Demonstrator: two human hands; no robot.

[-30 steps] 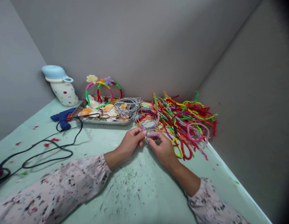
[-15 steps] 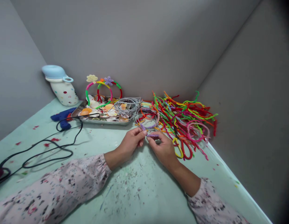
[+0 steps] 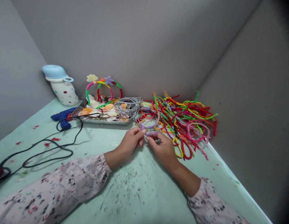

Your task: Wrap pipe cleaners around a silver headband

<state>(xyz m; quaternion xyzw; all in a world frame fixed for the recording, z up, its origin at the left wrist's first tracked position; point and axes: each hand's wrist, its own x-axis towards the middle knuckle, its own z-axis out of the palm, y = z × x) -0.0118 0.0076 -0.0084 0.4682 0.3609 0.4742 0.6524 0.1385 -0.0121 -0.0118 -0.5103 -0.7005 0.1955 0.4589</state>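
Above the middle of the table, my left hand (image 3: 134, 138) is closed, pinching a thin wire ring (image 3: 138, 119) partly wrapped in purple and pink fuzzy stem. Close on its right, my right hand (image 3: 162, 146) is closed on a purple fuzzy stem (image 3: 151, 134) at the near side of the ring. The fingertips of both hands are a small gap apart. The exact join between stem and wire is too small to make out.
Behind lies a metal tray (image 3: 104, 122) with shells, a grey wire coil (image 3: 128, 107) and two flowered rings. Colourful fuzzy stems (image 3: 182, 115) and yellow-and-red-handled scissors (image 3: 178, 148) lie right. A blue glue gun (image 3: 62, 115), its black cord and a bottle (image 3: 62, 87) stand left.
The fingertips of both hands have shifted very slightly, and the purple stem between them sits a little higher. Nothing else has visibly moved.
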